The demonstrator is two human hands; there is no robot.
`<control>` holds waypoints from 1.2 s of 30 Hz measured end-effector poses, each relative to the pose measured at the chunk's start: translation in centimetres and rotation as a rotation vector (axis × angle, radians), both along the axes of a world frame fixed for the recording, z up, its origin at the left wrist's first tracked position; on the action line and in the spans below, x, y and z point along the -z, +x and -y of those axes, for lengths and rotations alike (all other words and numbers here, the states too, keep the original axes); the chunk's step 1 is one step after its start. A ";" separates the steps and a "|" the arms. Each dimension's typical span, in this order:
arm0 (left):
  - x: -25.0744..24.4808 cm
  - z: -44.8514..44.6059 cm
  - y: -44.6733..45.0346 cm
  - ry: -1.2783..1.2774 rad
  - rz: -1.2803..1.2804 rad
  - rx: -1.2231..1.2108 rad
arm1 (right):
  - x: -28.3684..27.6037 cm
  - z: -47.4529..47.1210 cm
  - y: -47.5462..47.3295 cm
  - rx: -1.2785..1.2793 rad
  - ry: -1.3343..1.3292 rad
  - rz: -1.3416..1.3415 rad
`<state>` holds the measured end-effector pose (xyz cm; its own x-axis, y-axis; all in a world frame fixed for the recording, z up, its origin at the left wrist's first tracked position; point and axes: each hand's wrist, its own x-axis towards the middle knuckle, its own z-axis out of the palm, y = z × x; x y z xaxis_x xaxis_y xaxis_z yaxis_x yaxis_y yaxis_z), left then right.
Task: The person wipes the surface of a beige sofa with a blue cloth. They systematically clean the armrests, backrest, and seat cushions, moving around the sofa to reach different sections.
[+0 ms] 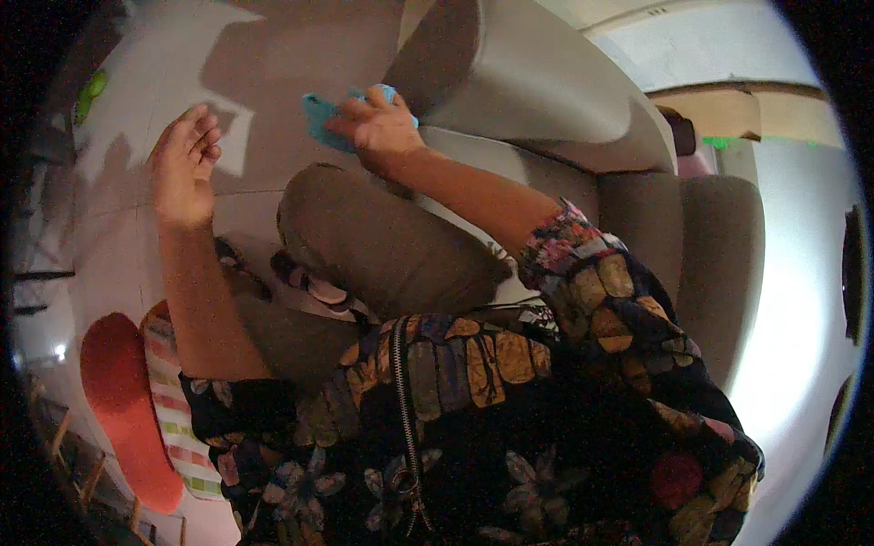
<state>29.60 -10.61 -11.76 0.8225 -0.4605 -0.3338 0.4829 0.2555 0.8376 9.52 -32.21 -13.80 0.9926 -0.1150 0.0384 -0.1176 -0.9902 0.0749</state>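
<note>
My right hand (384,131) grips a crumpled light-blue cloth (323,123), and part of the cloth hangs out past the fingers on the left. The hand is close to the front end of the sofa's armrest (539,89); whether the cloth touches the sofa, I cannot tell. My left hand (186,167) is raised above the tiled floor (252,167), holding nothing, its fingers loosely curled and slightly apart. Between my two arms, my bent knee (369,232) in brown trousers fills the middle of the view.
A beige sofa backrest (720,273) runs along the right by a pale wall (792,307). At the lower left lie a red sole-shaped piece (123,403) and a striped one (181,423). Below my knee is a sandal (321,286). A green object (90,95) sits at the far left.
</note>
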 end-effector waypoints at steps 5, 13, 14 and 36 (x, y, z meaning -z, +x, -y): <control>1.2 -0.3 0.1 0.053 -0.012 0.032 | 1.3 -0.6 -2.1 0.038 -0.058 -0.702; 4.4 1.0 0.9 0.044 -0.053 0.110 | -4.4 3.6 -20.0 0.239 0.394 -0.257; 6.2 0.7 3.1 0.046 -0.022 0.141 | -5.3 4.2 -22.1 0.348 0.455 -0.195; 10.0 6.5 -3.4 0.350 0.316 0.232 | -43.1 2.8 -61.3 1.535 -1.061 0.588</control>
